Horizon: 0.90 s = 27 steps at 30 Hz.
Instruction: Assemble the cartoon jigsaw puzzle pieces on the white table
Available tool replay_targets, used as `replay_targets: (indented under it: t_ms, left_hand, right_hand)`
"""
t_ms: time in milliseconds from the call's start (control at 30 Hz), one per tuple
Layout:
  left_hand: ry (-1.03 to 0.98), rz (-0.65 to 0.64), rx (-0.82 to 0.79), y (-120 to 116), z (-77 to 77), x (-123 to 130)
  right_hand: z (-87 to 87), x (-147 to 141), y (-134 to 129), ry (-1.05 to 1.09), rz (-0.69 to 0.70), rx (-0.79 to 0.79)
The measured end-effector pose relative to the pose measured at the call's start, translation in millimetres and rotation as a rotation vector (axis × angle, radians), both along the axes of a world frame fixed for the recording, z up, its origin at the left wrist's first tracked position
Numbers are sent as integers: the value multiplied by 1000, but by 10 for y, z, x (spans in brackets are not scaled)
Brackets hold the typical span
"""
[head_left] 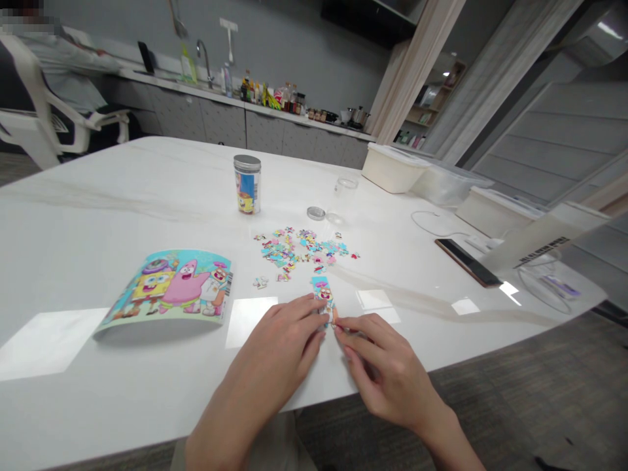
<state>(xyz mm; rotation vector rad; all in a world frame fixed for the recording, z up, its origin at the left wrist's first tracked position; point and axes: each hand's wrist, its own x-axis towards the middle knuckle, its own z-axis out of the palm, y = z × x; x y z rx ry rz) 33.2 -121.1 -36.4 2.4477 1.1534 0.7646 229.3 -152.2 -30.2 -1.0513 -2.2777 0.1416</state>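
A narrow strip of joined jigsaw pieces (321, 288) lies near the table's front edge, its lower part partly covered by fingers. My left hand (282, 343) rests over the strip's left side with fingers stretched out, fingertips touching it. At the lower right edge of the strip, my right hand (387, 369) pinches a small puzzle piece (335, 322), mostly hidden by the fingertips. Just beyond is a pile of loose jigsaw pieces (279, 252). To the left, a curled picture sheet (184, 288) shows a yellow, a pink and a brown cartoon figure.
A lidded tin with a cartoon label (247, 186) stands behind the pile. Beside it are a loose metal lid (316, 213) and a clear jar (343, 196). At right lie a phone (468, 261), cables and storage boxes (392, 168). A person (73, 65) sits at the far left.
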Motion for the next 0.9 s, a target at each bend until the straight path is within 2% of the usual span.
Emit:
replay_targets:
  t_ms: [900]
  left_hand:
    - [-15, 0, 2, 0, 8, 6]
  right_hand:
    - [-15, 10, -7, -8, -8, 11]
